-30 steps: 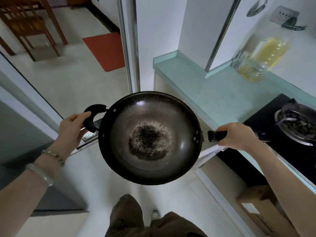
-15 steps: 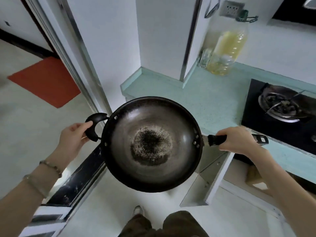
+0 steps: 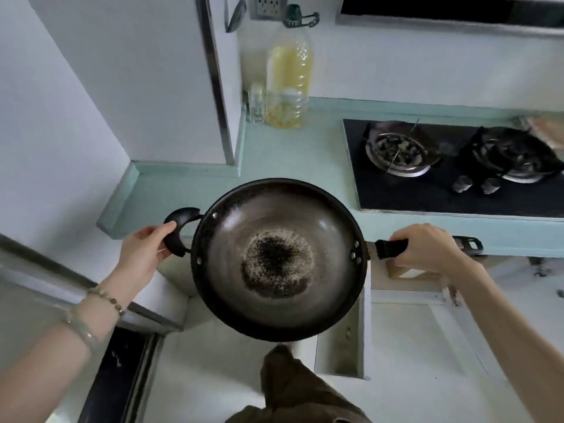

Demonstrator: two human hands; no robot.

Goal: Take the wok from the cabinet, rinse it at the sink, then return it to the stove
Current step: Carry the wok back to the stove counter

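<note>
One wok [image 3: 279, 257], centre; two hands, left hand [image 3: 143, 251] at 9 o'clock, right hand [image 3: 427, 248] at 3; one oil bottle [image 3: 288, 77] at 12; two burners [image 3: 396, 152] at 2.

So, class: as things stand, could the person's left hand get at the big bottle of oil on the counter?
Probably not right now. The left hand is gripping the wok's loop handle, and the oil bottle stands at the far back of the counter, beyond the wok. The counter between looks bare, though.

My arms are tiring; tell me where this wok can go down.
Bare counter lies between the oil bottle, the stove and the wok; also left toward the wall corner. The stove's two burners are uncovered. Both hands are occupied.
</note>
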